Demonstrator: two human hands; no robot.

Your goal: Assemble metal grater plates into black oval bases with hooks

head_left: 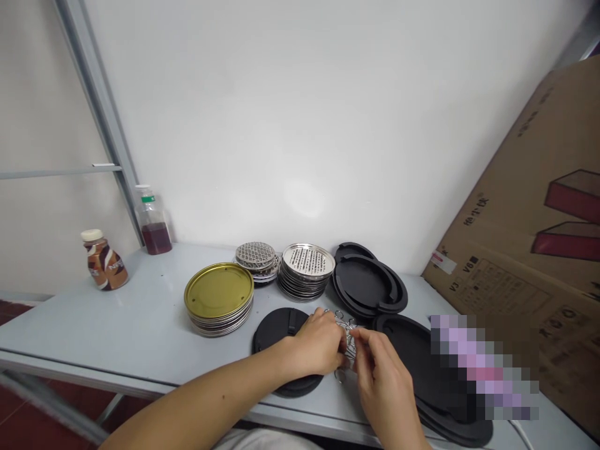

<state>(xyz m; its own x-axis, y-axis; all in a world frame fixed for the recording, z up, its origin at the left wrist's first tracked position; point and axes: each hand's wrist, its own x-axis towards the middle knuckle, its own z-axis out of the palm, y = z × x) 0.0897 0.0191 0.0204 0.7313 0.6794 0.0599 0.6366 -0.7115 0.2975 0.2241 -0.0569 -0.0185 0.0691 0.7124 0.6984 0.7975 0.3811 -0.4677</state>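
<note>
My left hand (321, 344) reaches across a round black plastic disc (274, 328), its fingers curled at a small tangle of shiny wire pieces with looped ends (345, 322). From the right, my right hand (384, 372) pinches the same wire, thumb and fingertips together. The two hands almost meet, and their fingers hide much of the wire. Beyond them rise a stack of gold-topped round metal lids (219, 290) and a stack of perforated silver discs (308, 261). Patterned grate discs (255, 255) are piled behind.
Black round trays (365, 284) lie behind my right hand, with more black trays (422, 369) to its right. A large cardboard box (525, 250) leans at the right. A brown bottle (105, 262) and a bottle of dark red liquid (157, 234) stand at the left.
</note>
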